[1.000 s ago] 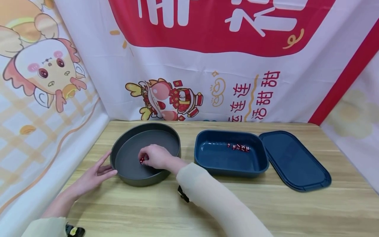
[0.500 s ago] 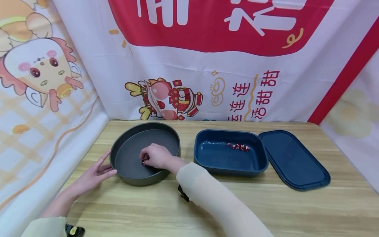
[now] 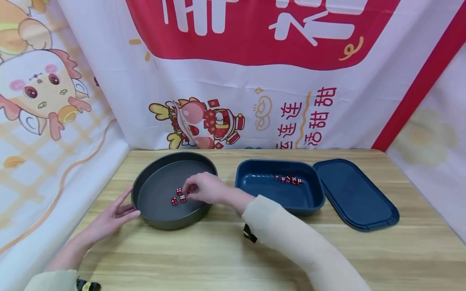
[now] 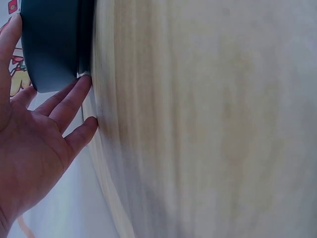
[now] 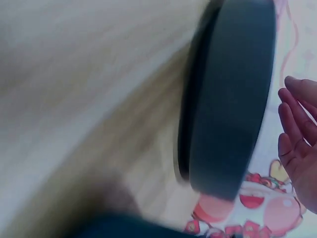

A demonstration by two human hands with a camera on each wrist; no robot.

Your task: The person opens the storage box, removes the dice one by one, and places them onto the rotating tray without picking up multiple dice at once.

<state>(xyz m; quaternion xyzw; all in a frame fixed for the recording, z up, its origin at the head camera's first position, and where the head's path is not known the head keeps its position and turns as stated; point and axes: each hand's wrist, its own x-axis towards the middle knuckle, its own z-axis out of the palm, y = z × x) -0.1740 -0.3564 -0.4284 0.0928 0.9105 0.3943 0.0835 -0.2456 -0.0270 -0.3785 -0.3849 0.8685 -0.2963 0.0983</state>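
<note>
- A pale, wood-grained tabletop (image 3: 204,258) is enclosed at the back by a white cloth (image 3: 225,83) printed with red shapes, characters and a cartoon figure, and at the left by a checked cartoon cloth (image 3: 83,161).
- A dark grey, round, high-walled pan (image 3: 156,190) is set at the left; three small red dice with white pips (image 3: 183,198) are seen on its floor.
- To its right is placed a navy-blue rectangular box (image 3: 258,190), in which more red dice (image 3: 294,180) are grouped; beside it a matching flat lid (image 3: 356,196) is laid.
- The left hand (image 3: 114,216) is held with fingers spread, touching the pan's outer left side.
- The right hand (image 3: 208,188) is held over the pan's right part, fingers bent downward, the forearm reaching in from the lower right in a cream sleeve (image 3: 291,234). Red is glimpsed between finger and thumb; whether dice are pinched there cannot be told.
</note>
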